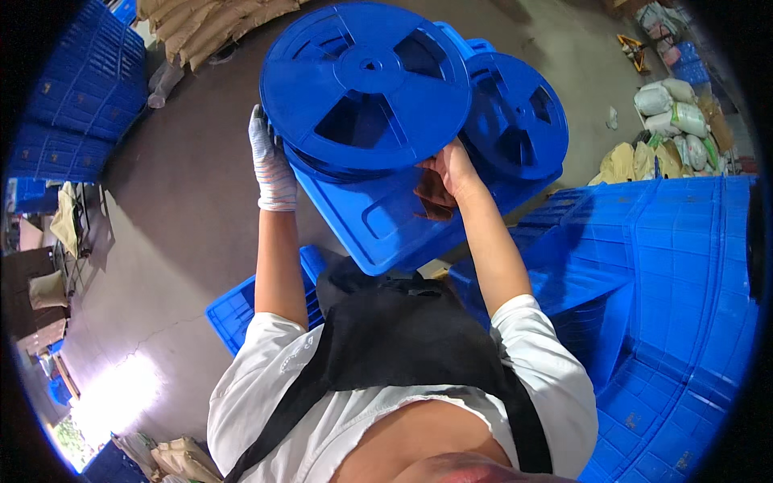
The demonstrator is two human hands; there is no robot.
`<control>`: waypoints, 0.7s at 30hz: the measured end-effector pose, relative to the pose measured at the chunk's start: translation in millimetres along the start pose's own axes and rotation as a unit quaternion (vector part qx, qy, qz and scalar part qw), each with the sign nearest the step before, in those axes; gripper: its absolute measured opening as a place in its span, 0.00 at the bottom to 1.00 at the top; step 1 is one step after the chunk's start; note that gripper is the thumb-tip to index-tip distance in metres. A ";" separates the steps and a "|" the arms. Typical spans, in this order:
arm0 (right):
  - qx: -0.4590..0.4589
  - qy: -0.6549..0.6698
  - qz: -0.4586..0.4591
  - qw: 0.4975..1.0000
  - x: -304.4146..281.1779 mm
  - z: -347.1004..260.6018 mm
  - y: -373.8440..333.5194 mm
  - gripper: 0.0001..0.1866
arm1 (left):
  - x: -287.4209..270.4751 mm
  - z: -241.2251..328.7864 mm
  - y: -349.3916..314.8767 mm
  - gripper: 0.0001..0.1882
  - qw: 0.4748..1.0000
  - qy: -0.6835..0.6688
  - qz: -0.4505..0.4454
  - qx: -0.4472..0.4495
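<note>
The stack of large blue reels [364, 88] sits at about twelve o'clock, resting on a blue plastic lid [378, 213] and held from both sides. The gloved left hand [270, 165], at ten o'clock of the stack, presses its fingers flat against the rim; the bare right hand [451, 169], at five o'clock, curls its fingers under the lower edge. The stack looks likely to slide apart if tilted, since the flanges are smooth and the grip covers only two points. A second reel [515, 117] at three o'clock could be knocked. Blue crates [676, 274] fill the right; more crates [76, 105] stand at nine o'clock. The concrete floor [185, 209] carries tan sacks [209, 20] and filled bags [668, 113].
</note>
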State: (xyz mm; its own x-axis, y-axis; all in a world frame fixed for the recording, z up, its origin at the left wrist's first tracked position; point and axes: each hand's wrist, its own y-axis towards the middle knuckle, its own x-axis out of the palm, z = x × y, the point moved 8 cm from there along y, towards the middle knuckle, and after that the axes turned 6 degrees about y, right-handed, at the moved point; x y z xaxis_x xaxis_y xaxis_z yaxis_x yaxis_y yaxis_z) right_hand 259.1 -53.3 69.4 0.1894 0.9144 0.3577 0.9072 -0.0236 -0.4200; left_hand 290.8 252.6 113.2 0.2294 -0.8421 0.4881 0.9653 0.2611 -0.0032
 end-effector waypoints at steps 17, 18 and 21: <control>-0.178 -0.145 0.196 0.953 -25.6 1.0 -15.4 0.26 | 37.5 70.3 -29.7 0.31 0.870 0.388 0.113 0.282; -0.207 -0.217 0.217 0.929 -32.2 0.4 -17.9 0.27 | 49.2 79.1 -40.9 0.28 0.820 0.413 0.092 0.386; -0.225 -0.199 0.224 0.927 -42.1 -4.9 -39.8 0.30 | 73.9 75.4 -57.2 0.33 0.836 0.280 -0.036 0.471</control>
State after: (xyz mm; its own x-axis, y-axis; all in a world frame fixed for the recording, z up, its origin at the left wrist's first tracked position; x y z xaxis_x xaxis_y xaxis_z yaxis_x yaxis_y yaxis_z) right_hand 216.9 -92.9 75.1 0.5128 0.8468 -0.1412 0.8529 -0.5213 -0.0289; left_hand 243.1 211.0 215.3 0.4513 -0.8919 -0.0287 0.5139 0.2334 0.8255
